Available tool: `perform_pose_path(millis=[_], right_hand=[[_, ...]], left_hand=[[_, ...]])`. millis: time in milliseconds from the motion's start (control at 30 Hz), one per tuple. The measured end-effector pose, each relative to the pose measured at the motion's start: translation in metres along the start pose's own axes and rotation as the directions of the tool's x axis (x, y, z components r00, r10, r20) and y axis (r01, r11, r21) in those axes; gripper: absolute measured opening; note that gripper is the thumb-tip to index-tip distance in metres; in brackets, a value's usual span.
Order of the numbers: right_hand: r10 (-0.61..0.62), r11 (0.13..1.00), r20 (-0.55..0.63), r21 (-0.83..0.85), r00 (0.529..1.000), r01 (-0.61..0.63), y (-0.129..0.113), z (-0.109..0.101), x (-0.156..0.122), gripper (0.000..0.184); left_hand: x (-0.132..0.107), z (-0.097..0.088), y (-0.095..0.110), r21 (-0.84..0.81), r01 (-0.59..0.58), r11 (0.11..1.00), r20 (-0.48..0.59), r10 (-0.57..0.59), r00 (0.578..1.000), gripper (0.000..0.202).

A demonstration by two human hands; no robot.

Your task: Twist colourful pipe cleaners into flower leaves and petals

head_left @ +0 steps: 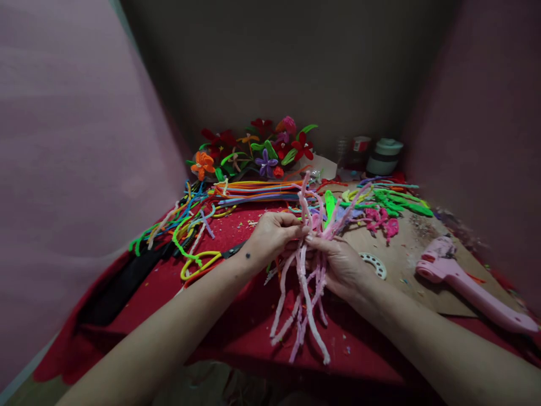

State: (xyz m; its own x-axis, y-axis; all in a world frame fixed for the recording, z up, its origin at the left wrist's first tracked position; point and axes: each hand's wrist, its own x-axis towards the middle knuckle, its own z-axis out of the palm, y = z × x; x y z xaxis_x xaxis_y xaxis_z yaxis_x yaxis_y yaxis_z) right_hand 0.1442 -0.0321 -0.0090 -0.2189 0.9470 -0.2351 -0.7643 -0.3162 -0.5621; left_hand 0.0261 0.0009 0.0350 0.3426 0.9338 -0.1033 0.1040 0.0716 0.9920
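Both hands meet around a bunch of pink and pale-lilac pipe cleaners point(305, 276), held above the table's front part. With thumb and fingers pinched, my left hand point(274, 234) grips the bunch near its middle. From the other side my right hand point(340, 265) closes on the same bunch, its thumb across the stems. Fuzzy ends fan out above the fingers and dangle below them. The fingertips partly hide where the stems cross. Yellow-handled scissors point(203, 265) lie just left of my left wrist.
Pipe-cleaner flowers point(266, 160) stand at the back. Bundled pipe cleaners point(253, 192) lie across the red cloth point(156, 287). To the right are a pink glue gun point(473, 282), a white ring with holes point(374, 265) and a board point(422, 293). A lidded jar point(384, 158) stands behind.
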Motion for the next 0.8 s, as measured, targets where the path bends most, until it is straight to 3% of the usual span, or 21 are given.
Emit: perform_pose_path(millis=[133, 267, 400, 533, 667, 800], right_hand=[[0.051, 0.999, 0.02, -0.013, 0.998, -0.051, 0.0, -0.002, 0.002, 0.011], [0.104, 0.994, 0.031, -0.021, 0.994, -0.103, -0.009, -0.002, 0.002, 0.005], [0.011, 1.0, 0.052, -0.011, 0.999, -0.011, -0.024, -0.003, 0.002, 0.01], [-0.1, 0.993, 0.017, -0.057, 0.995, 0.101, -0.03, -0.003, -0.001, 0.019], [-0.091, 0.992, 0.037, -0.087, 0.995, 0.094, -0.029, -0.003, -0.003, 0.019], [-0.088, 0.991, 0.036, -0.095, 0.995, 0.091, -0.028, -0.003, -0.002, 0.019]], left_hand=[[0.004, 0.002, -0.007, 0.079, -0.042, 0.996, 0.008, 0.041, 0.999, 0.018], [0.006, -0.004, -0.006, 0.141, -0.173, 0.975, -0.058, 0.182, 0.981, 0.022], [0.008, -0.037, 0.006, 0.353, -0.175, 0.919, -0.175, 0.249, 0.953, 0.021], [0.012, -0.069, 0.005, 0.556, -0.034, 0.83, -0.176, 0.158, 0.972, 0.017], [0.016, -0.07, -0.015, 0.785, 0.028, 0.619, -0.067, 0.039, 0.997, 0.024], [0.018, -0.056, -0.031, 0.966, 0.091, 0.24, -0.12, 0.111, 0.987, 0.031]])
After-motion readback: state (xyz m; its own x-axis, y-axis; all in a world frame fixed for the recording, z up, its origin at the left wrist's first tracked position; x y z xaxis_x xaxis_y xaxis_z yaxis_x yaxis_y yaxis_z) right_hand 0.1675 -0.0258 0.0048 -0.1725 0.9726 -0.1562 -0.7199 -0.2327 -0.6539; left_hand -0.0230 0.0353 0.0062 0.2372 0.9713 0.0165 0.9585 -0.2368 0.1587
